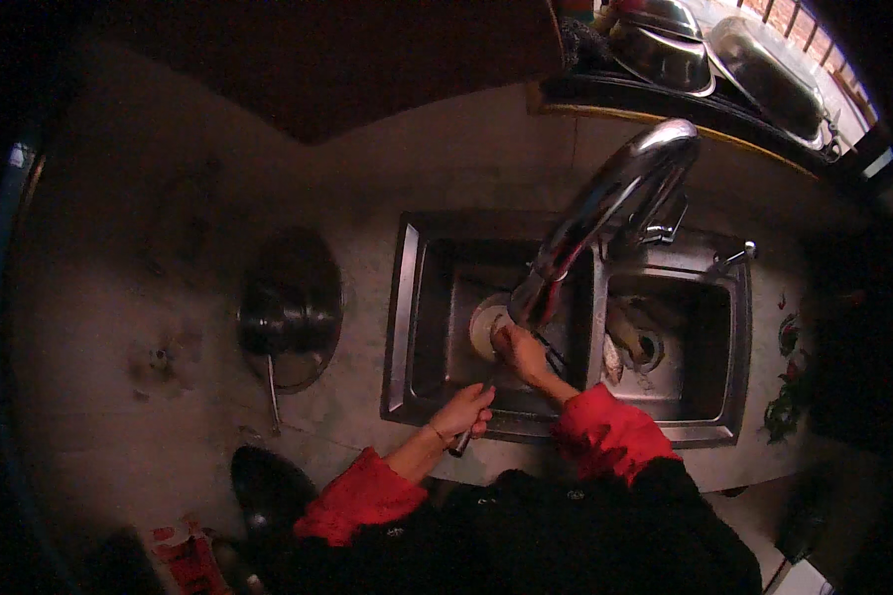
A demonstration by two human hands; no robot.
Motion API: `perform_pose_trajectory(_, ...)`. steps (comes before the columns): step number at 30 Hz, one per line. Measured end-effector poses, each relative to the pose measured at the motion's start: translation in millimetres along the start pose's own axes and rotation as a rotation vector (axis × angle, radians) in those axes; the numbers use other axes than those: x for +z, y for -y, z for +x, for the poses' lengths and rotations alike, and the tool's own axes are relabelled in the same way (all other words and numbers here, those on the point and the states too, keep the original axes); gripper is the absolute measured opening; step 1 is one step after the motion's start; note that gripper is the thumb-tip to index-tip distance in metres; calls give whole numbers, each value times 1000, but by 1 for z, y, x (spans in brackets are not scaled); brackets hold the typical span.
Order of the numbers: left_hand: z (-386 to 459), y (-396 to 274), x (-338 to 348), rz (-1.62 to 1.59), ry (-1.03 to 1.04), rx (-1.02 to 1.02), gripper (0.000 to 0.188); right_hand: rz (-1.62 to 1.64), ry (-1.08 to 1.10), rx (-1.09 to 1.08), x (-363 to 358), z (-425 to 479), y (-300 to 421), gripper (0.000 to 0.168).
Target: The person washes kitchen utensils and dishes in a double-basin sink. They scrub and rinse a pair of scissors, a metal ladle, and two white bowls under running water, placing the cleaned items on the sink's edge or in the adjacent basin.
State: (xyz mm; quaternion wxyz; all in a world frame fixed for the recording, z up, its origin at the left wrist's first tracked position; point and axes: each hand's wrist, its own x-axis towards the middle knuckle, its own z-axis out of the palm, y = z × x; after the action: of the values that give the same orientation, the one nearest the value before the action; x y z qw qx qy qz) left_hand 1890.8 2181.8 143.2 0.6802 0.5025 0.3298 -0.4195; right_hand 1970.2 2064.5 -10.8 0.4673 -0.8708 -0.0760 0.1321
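Observation:
Over the front edge of the left sink basin point(465, 372), my left hand point(463, 413) is closed around the dark handle point(459, 448) of a utensil. Its other end is too dark to make out. My right hand point(525, 355) reaches into the same basin, below the head of a chrome faucet point(565, 253). Its fingers are at a pale round dish point(482, 331); whether they grip it or something smaller is hidden. In the right basin point(703, 372) lie what look like fish point(612, 361), beside the drain point(647, 349).
A dark, shiny pan or lid point(290, 312) rests on the counter to the left. Green leaves and red bits point(785, 401) lie right of the sink. Steel bowls point(662, 56) and a steel basin point(766, 78) stand on a ledge behind. A dark cabinet point(327, 67) overhangs the back left.

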Motion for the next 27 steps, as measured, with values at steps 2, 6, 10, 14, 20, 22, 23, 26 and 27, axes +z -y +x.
perform_pose_trajectory(2, -11, -12, 5, 16, 47, -48, 16, -19, 32, 111, -7, 9, -10, 44)
perform_pose_trajectory(6, -20, -25, 7, 65, 59, -87, 15, 110, -14, -2, -12, 2, 12, 58)
perform_pose_trajectory(10, -19, -23, 23, 103, -68, -106, 22, 215, 9, -79, -18, -7, 17, 50)
perform_pose_trajectory(14, -22, -20, 15, 123, -2, -119, 22, 202, -31, 23, -34, -1, 9, 42)
perform_pose_trajectory(20, -16, -17, 6, 107, 31, -111, 17, 376, 83, 17, -13, -13, 16, 34)
perform_pose_trajectory(22, -17, -19, 11, 110, 24, -118, 17, 273, -46, -131, -7, 8, -15, 35)
perform_pose_trajectory(23, -18, -21, 14, 114, 57, -111, 17, 217, -113, -203, -6, 18, -33, 36)
perform_pose_trajectory(26, -32, -20, -2, 51, 76, -63, 18, 451, 47, -340, -36, 13, 14, 31)
perform_pose_trajectory(27, -27, -21, -3, 23, 95, -42, 19, 524, 153, -278, -37, 8, 11, 27)
